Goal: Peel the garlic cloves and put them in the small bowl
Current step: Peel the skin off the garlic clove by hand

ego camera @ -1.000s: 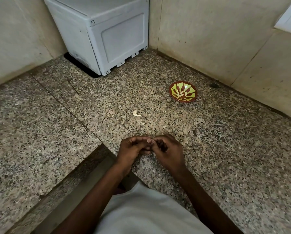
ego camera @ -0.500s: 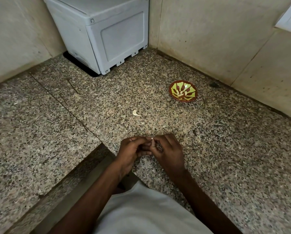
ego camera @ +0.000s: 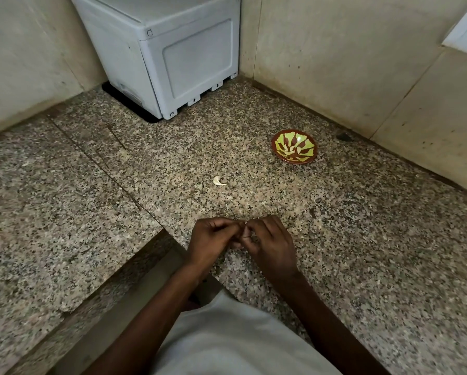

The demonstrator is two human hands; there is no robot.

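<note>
Barely any change over the last second: left hand (ego camera: 213, 239) and right hand (ego camera: 270, 244) still pressed together fingertip to fingertip low over the speckled granite tabletop (ego camera: 362, 239), same spot, only a small reshuffle of the fingers. A pale fleck at the meeting fingertips half a second back, now hidden. Both hands curled and pinching at the same point, most likely a garlic clove mid-peel, but clove itself not visible, so contents of the grip not confirmable. Reads as peeling step ongoing, nothing released yet.

Loose pale curved garlic clove or peel scrap (ego camera: 218, 181) on the tabletop at 12 o'clock from the hands, slightly toward 11, near but apart from them, unmoved. Cannot tell if skin or a whole clove.

Small round brown bowl with yellow-green leaf pattern (ego camera: 294, 146) at about 1 o'clock from the hands, well apart, beyond the loose piece and to its right, near the beige wall. Pale slivers inside possibly peeled cloves, hard to separate from the pattern.

Grey plastic appliance box (ego camera: 183, 58) at 11 o'clock in the corner, not involved.

Judgement: task partway, one piece in the fingers, drop into bowl needing a forward-right reach.
</note>
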